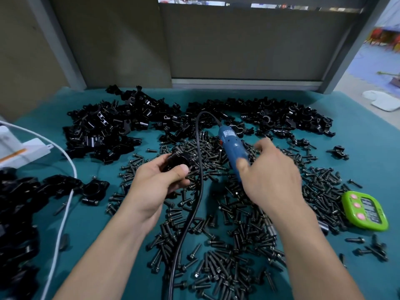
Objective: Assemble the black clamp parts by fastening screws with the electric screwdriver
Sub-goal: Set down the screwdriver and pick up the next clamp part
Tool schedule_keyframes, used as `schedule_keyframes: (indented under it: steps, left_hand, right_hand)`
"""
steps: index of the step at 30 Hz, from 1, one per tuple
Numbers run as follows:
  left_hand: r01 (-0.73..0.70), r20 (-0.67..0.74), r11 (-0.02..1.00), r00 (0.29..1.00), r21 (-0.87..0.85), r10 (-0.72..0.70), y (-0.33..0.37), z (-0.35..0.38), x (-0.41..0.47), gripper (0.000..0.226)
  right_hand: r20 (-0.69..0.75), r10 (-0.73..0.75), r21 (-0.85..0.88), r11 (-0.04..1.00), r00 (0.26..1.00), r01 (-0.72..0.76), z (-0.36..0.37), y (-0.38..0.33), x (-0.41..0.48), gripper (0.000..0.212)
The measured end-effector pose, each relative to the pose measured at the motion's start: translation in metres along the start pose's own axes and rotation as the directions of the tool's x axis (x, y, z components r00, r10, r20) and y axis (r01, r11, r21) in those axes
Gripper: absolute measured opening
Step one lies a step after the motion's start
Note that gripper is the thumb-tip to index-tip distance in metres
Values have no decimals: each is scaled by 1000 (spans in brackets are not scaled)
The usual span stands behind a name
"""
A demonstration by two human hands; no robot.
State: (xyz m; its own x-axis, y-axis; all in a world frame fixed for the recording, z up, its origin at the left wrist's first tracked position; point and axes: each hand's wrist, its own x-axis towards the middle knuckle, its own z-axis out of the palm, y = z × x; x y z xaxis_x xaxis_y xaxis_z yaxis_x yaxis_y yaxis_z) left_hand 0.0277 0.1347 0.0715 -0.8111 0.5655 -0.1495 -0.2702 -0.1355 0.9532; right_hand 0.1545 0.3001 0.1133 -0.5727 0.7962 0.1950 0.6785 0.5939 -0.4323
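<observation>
A big teal table (pixel 86 224) holds heaps of black clamp parts (pixel 104 131) at the back and lots of dark screws (pixel 227 245) in front. The right hand (pixel 270 176) spreads loose fingers over the blue screwdriver (pixel 231 146) lying on the screws, gripping nothing. The left hand (pixel 155 187) curls round one black clamp (pixel 177 161). A small green timer (pixel 365 211) sits nearby.
</observation>
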Motion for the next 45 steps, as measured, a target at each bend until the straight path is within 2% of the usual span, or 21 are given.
schedule_keyframes:
  steps: [2,4,9,11,12,13,14,15,16,17,18,20,24,28,31,34,39,45]
  left_hand:
    - [47,-34,998,998,-30,-48,1,-4,3,13]
    - [74,-40,996,996,-47,-76,3,-7,4,12]
    - [108,-25,994,994,-12,-108,2,-10,4,31]
    - [107,-25,994,994,16,-107,2,-13,6,31]
    - [104,-25,994,994,29,-103,2,-13,7,34]
    - [101,-24,994,995,44,-100,2,-14,7,37]
    - [98,-22,993,995,60,-96,2,-13,7,37]
    - [92,-16,993,996,74,-91,1,-13,8,34]
    - [88,-9,992,996,88,-87,0,-12,8,30]
    - [83,-4,991,997,105,-83,-2,-11,8,26]
    - [76,-2,988,997,131,-76,-2,-11,7,23]
    - [59,14,976,998,209,-63,-2,-11,6,15]
    - [37,79,951,995,308,-64,-1,-13,3,15]
    - [25,147,944,986,328,-77,1,-12,0,29]
    - [36,177,928,978,370,-109,3,-14,-2,31]
    - [59,244,916,955,397,-168,4,-12,-6,28]
    - [80,277,904,937,421,-212,2,-5,-11,17]
    - [97,252,895,941,435,-224,2,-8,-10,13]
  right_hand:
    - [99,52,-156,987,994,-36,11,2,0,45]
    - [131,63,-143,989,989,-44,22,-3,-1,42]
    - [179,98,45,993,979,-107,27,2,12,40]
    - [196,98,247,958,976,-146,19,6,14,43]
    - [196,105,416,892,975,-180,15,7,14,45]
    - [204,125,594,773,971,-224,11,8,14,45]
    - [238,138,755,596,961,-273,6,8,15,43]
    - [294,112,872,376,949,-315,0,9,16,40]
    - [346,43,924,161,937,-348,-5,10,16,39]
    - [381,-44,924,-12,923,-382,-8,11,16,40]
    - [405,-121,899,-127,906,-418,-9,11,16,44]
    - [423,-184,854,-248,887,-458,-7,8,14,49]
    - [441,-84,783,-450,894,-429,5,-6,13,29]
    - [431,49,766,-549,901,-336,11,-5,15,23]
    - [413,162,767,-592,896,-247,11,0,19,29]
    - [393,245,774,-609,886,-175,14,4,23,27]
    - [358,274,785,-607,892,-128,21,3,23,27]
    - [318,222,791,-598,922,-129,24,2,24,27]
